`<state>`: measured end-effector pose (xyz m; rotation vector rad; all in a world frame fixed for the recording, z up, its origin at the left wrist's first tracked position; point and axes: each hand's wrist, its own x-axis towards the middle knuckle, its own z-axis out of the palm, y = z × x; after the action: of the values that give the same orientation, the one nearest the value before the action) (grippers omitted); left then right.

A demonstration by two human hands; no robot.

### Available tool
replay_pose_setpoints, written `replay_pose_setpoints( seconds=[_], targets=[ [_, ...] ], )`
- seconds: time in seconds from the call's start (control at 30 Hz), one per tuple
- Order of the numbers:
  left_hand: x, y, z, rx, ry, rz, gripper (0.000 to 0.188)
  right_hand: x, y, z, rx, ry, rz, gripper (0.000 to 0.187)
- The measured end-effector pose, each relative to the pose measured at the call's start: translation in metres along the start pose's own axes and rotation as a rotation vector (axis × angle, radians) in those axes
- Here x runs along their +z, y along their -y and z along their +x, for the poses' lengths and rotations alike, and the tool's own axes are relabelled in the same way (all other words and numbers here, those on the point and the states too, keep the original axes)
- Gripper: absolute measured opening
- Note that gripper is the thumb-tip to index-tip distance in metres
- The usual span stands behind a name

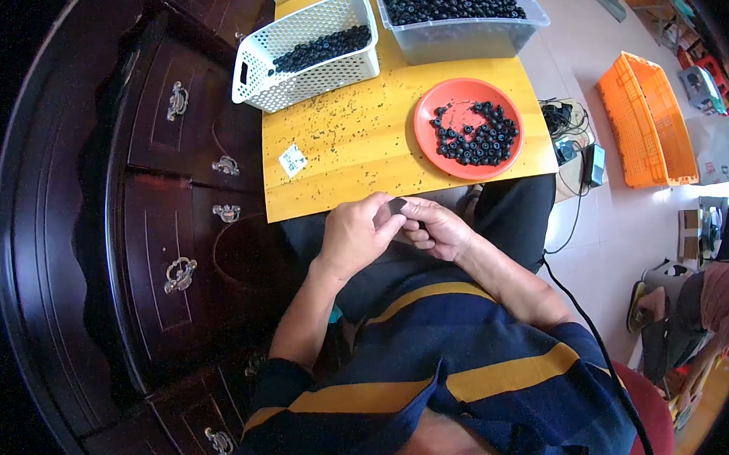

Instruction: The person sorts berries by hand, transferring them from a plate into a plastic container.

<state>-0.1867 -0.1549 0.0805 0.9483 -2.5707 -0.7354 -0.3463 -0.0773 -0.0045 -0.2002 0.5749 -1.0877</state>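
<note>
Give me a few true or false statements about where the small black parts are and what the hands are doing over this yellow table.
1. Both hands, left hand and right hand, hold one small black part. True.
2. The round orange plate is bare. False: black parts lie on it.
3. The white perforated plastic basket holds black parts. True.
4. The clear plastic bin stands on the floor. False: it stands on the yellow wooden table.
</note>
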Motion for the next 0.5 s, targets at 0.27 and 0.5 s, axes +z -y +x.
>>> replay_pose_setpoints(
  seconds=[0.27, 0.5],
  targets=[
    [0.012, 0.018, -0.003, -0.118, 0.005, -0.444, 0.022, 0.006, 0.007, -0.007, 0.08, 0.106, 0.212, 0.023],
    [0.011, 0.015, -0.002, -0.152, 0.05, -0.925, 0.012, 0.002, 0.001, -0.004, 0.103, 0.163, 0.349, 0.022]
  ],
)
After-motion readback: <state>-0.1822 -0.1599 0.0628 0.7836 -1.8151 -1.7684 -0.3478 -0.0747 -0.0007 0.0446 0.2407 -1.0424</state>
